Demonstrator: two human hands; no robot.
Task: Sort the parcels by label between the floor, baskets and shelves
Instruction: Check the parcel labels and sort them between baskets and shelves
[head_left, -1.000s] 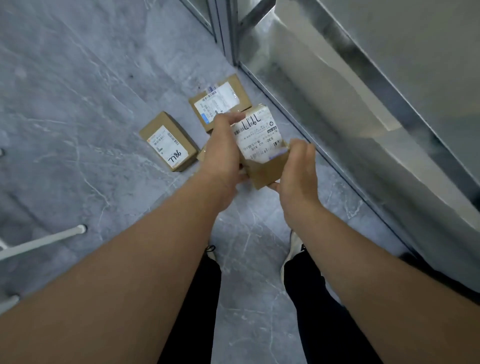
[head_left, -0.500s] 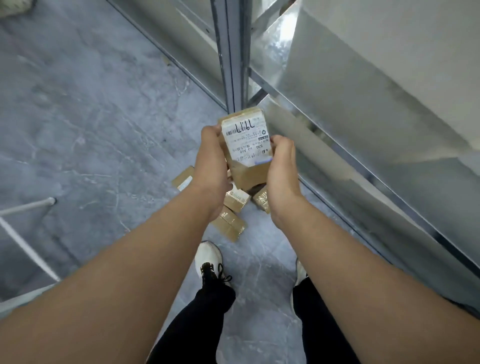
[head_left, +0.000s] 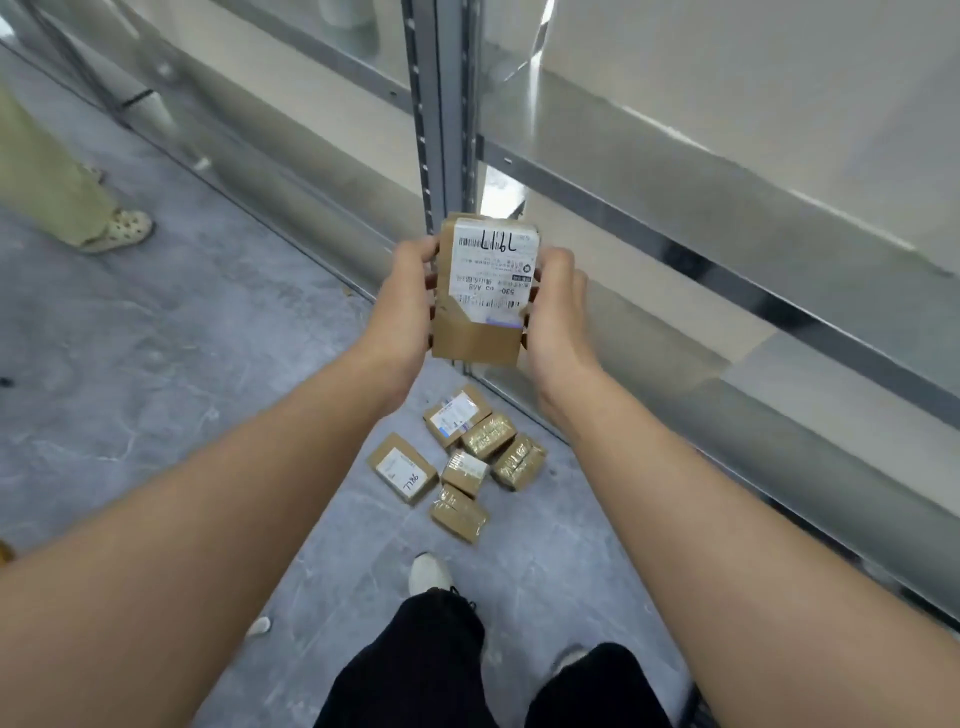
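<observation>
I hold a small brown cardboard parcel (head_left: 480, 306) upright in front of me, its white label with handwritten digits facing me. My left hand (head_left: 402, 306) grips its left edge and my right hand (head_left: 558, 312) grips its right edge. Below, on the grey floor, lie several more brown parcels: one with a handwritten label (head_left: 402, 467), one with a printed label (head_left: 456, 414), and taped ones (head_left: 518, 461) beside the shelf base.
A metal shelving unit with a grey upright post (head_left: 441, 114) and horizontal shelf rail (head_left: 727, 239) stands right ahead and to the right. Another person's leg and beige shoe (head_left: 122, 231) are at the far left. My own feet (head_left: 428, 571) stand just behind the parcels.
I have stood up, lifting the parcel from near the floor to shelf height with both hands. The floor parcels now lie farther below and more of them show.
</observation>
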